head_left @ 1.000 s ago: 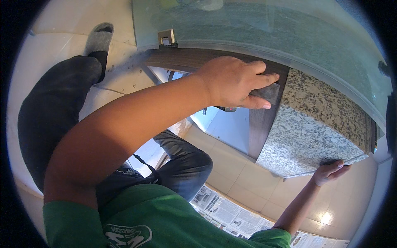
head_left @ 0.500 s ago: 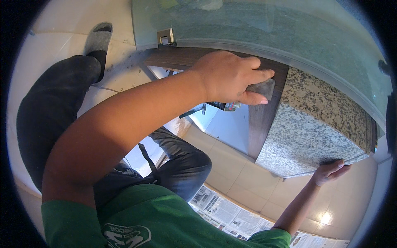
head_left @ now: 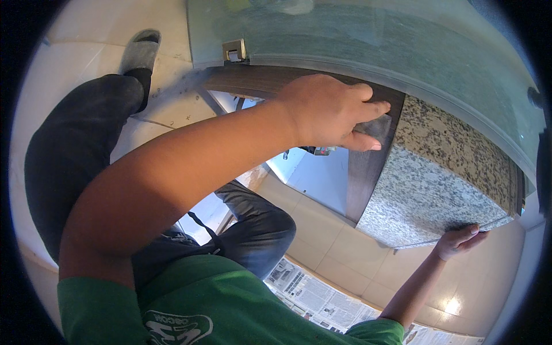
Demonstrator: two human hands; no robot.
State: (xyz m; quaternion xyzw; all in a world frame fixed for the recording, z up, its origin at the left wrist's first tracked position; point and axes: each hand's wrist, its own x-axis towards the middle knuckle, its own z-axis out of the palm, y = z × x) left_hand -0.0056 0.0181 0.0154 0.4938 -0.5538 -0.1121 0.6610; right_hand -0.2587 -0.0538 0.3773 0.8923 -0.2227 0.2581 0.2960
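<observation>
My left hand (head_left: pixel 330 112) presses a small grey flat piece (head_left: pixel 376 127), which looks like sandpaper, onto dark brown wood trim (head_left: pixel 371 178). Thumb and fingers lie on either side of the piece; the palm hides part of it. Just right of it, the wood meets a speckled granite slab (head_left: pixel 431 192) with a lighter front face and a browner top. At the slab's lower right corner my right hand (head_left: pixel 456 241) grips the edge, thumb uppermost, its other fingers partly hidden.
A greenish glass panel (head_left: pixel 368 37) with a metal fitting (head_left: pixel 234 51) rises along the far side. Below my left wrist, a white-lined opening (head_left: pixel 310 172) holds some small items. Newspaper (head_left: pixel 322 296) lies on the tiled floor (head_left: pixel 339 247). A slippered foot (head_left: pixel 141 52) rests at left.
My left hand and the grey piece have slid slightly right and down along the wood, closer to the granite. My right hand keeps its hold on the slab's edge.
</observation>
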